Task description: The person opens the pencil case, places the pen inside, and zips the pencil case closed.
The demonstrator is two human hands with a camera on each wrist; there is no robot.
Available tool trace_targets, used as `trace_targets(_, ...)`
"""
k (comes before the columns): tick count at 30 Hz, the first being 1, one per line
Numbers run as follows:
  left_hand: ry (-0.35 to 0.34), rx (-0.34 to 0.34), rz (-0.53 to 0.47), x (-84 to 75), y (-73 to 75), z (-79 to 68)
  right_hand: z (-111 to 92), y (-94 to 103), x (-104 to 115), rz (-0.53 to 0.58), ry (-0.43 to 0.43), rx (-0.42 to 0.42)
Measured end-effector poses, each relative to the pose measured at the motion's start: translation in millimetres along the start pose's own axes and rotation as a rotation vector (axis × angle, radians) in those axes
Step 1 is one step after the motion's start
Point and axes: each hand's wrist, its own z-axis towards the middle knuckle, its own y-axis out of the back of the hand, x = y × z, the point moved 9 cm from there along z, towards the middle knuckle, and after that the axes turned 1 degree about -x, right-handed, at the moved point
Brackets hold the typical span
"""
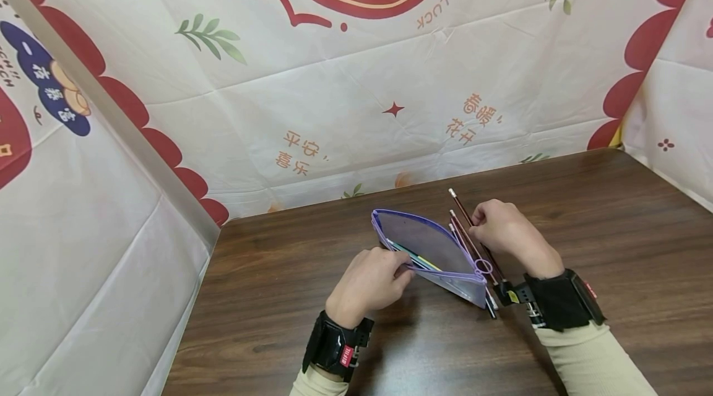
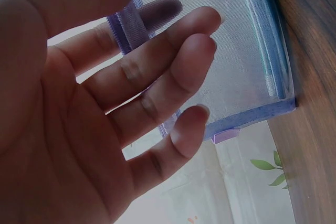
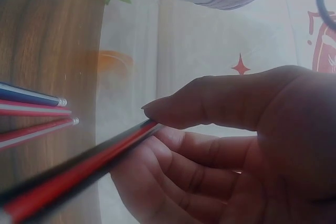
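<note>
A purple-edged mesh zipper pouch (image 1: 429,235) stands with its mouth spread, and several pencils (image 1: 426,263) lie along its inside. My left hand (image 1: 370,281) pinches the near zipper edge between thumb and index finger; the other fingers lie against the mesh in the left wrist view. To the right of the pouch, my right hand (image 1: 509,232) holds a red-and-black pencil (image 3: 79,174) between thumb and fingers, its white end pointing away. Several more pencils (image 3: 34,111), red and dark blue striped, lie on the table beside the pouch, below that hand.
The brown wooden table (image 1: 267,297) meets a printed white cloth (image 1: 356,105) at the back. Another cloth panel (image 1: 111,247) hangs along the left side. A purple ring (image 1: 483,266) sits at the pouch's right corner, close to the loose pencils.
</note>
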Motion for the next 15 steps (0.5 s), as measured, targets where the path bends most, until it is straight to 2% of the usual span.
trace_targets(15,-0.006,-0.003,0.004,-0.4,0.6,-0.4,0.5,-0.6,2.5,-0.002,0.008,0.008)
